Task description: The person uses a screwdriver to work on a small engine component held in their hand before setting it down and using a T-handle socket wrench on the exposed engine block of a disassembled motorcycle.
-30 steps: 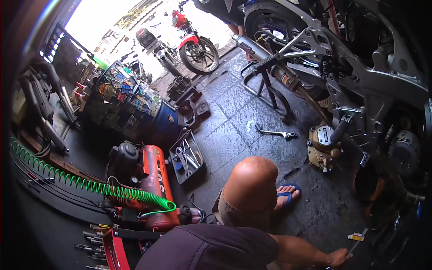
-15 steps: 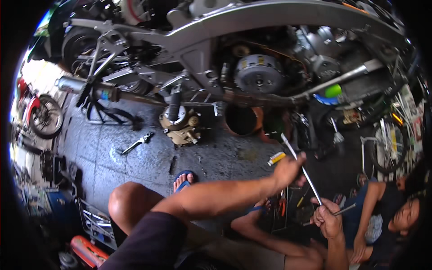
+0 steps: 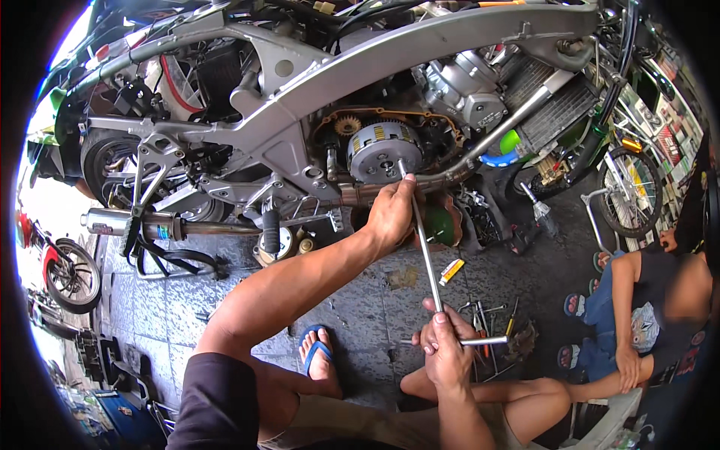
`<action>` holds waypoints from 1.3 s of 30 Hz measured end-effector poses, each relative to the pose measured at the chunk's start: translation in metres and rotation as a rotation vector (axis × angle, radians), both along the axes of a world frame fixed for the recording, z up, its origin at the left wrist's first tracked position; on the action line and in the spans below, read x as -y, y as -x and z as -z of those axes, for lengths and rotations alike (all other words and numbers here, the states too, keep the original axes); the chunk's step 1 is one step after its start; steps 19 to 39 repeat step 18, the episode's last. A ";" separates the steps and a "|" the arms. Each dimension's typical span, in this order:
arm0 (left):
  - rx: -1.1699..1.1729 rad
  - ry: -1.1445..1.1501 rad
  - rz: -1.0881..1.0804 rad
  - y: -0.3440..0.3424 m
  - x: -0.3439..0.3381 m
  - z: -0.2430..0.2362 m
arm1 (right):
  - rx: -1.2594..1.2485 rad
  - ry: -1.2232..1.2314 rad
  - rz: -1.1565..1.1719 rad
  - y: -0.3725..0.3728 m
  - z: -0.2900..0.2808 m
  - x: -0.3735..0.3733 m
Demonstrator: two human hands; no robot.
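Observation:
A long T-handle socket wrench (image 3: 430,262) runs between both hands, its upper end at the face of the round clutch (image 3: 373,156) in the motorcycle's opened engine case. My left hand (image 3: 391,215) closes around the shaft just below that end, thumb along the metal. Lower down, my right hand (image 3: 448,346) grips the wrench where shaft meets crossbar, and the bar sticks out on both sides. Whether the socket sits fully on a bolt cannot be made out. An orange gasket edge (image 3: 429,112) and a small brass-coloured gear (image 3: 347,125) border the clutch.
The silver frame (image 3: 360,56) arches over the engine, with an exhaust pipe (image 3: 480,161) below. On the floor lie a yellow-and-white tube (image 3: 451,271), several hand tools (image 3: 487,330) and a removed engine cover (image 3: 279,244). A person (image 3: 637,300) sits at the right.
Both hands have moved left with the wrench, and its tip has risen to the clutch. My view has shifted, showing more of the motorcycle's upper side.

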State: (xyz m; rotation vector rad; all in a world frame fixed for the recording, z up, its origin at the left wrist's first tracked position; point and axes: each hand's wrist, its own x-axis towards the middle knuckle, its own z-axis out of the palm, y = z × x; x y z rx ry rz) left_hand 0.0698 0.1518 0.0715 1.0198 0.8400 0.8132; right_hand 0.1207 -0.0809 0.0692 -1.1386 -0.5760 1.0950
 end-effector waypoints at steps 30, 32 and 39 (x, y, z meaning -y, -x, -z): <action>-0.217 -0.012 0.493 0.021 0.009 -0.024 | -0.437 0.014 0.124 -0.006 -0.006 -0.012; -0.217 -0.012 0.493 0.021 0.009 -0.024 | -0.437 0.014 0.124 -0.006 -0.006 -0.012; -0.217 -0.012 0.493 0.021 0.009 -0.024 | -0.437 0.014 0.124 -0.006 -0.006 -0.012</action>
